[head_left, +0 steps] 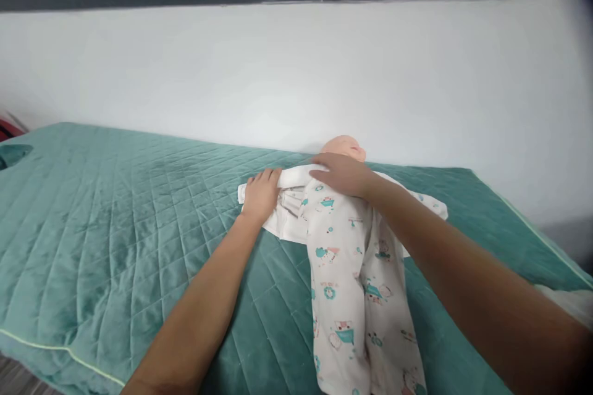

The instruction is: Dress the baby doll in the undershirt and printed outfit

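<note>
A doll with a pale pink head lies on a green quilted cover, dressed in a white printed garment whose two legs stretch toward me. My left hand is closed around the sleeve at the garment's left side, its fingertips over the top edge. Across the doll's upper chest, just below the head, rests my right hand, with thumb and fingers apart on the fabric. The other sleeve sticks out to the right behind my right forearm.
The green quilted cover spreads over the bed to both sides. Behind it stands a white wall with a dark band on top. Something red is at the far left, and pale cloth lies at the right edge.
</note>
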`<state>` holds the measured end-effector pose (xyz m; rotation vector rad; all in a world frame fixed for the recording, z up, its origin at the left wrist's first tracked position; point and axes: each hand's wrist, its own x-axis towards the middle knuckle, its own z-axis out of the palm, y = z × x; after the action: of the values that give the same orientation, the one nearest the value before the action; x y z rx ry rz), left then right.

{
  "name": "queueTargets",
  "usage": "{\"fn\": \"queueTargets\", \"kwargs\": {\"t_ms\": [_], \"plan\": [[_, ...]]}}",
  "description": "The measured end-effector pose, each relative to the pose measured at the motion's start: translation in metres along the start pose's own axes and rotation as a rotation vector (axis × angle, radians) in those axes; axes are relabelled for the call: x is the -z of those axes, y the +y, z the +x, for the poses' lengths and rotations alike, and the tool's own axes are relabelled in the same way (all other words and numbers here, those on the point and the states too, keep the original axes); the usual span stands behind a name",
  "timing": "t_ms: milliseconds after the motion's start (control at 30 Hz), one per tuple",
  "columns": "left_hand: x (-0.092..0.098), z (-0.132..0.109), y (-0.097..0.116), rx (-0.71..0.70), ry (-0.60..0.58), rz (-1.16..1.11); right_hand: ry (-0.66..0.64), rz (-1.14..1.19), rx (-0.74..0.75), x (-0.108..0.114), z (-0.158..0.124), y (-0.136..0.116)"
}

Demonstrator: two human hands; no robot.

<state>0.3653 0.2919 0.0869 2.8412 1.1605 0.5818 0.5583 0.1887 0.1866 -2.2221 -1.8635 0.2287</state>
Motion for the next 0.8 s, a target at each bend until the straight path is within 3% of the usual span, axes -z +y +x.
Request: {"fn": "queueTargets", "kwargs": {"t_ms": [133,167,300,433,567,667,800], "plan": [[-0.001,-0.001,-0.002,0.057,0.059,0.044,0.325,0.298,-0.206,-0.009,-0.05,0.051],[0.0,-0.002,-0.002,0.064,0.057,0.049,0.344,0.357,-0.196,-0.016,-0.061,0.065],[0.001,-0.006,0.001,0.067,0.024,0.077,0.534,0.171,-0.202,-0.053,-0.082,0.107],[0.002,-0.011,0.007,0.085,0.022,0.106,0.545,0.017,-0.236,-0.064,-0.083,0.122],[0.001,-0.017,0.008,0.12,0.063,0.055,0.637,0.104,-0.421,-0.058,-0.085,0.13],[0.002,-0.022,0.01,0.048,0.111,-0.077,0.645,0.177,-0.533,-0.056,-0.089,0.135],[0.023,-0.017,0.039,-0.036,0.219,-0.273,0.563,0.222,-0.585,-0.054,-0.091,0.135]]}}
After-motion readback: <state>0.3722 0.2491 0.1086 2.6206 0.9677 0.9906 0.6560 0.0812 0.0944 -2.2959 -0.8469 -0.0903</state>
